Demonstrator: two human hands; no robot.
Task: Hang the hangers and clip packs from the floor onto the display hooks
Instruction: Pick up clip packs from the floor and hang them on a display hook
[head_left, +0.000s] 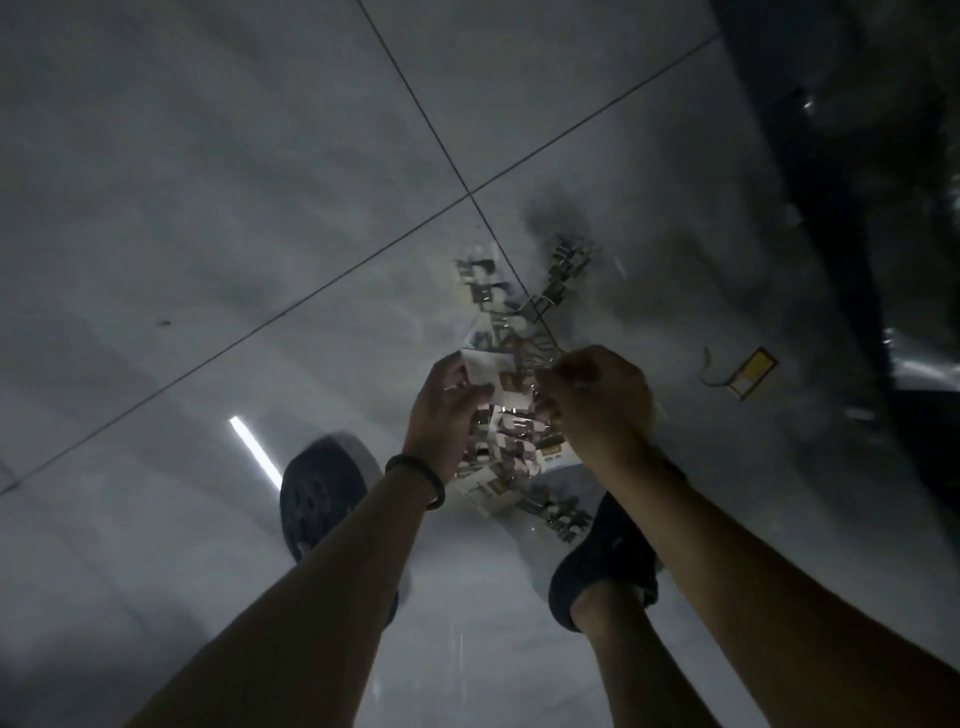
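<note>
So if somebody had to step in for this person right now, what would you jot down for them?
Left hand: grips one side of a bunch of clip packs.
Right hand: fingers curled on the other side of the same bunch.
Where things are: the clip packs are gathered between both hands above the tiled floor. It is too dim to tell whether the outer strips dangle or lie on the tiles. A small yellow tag lies on the floor to the right.
Done: this bunch is in hand.
Left: no display hooks or hangers are in view, so the bunch is yet to be hung.
</note>
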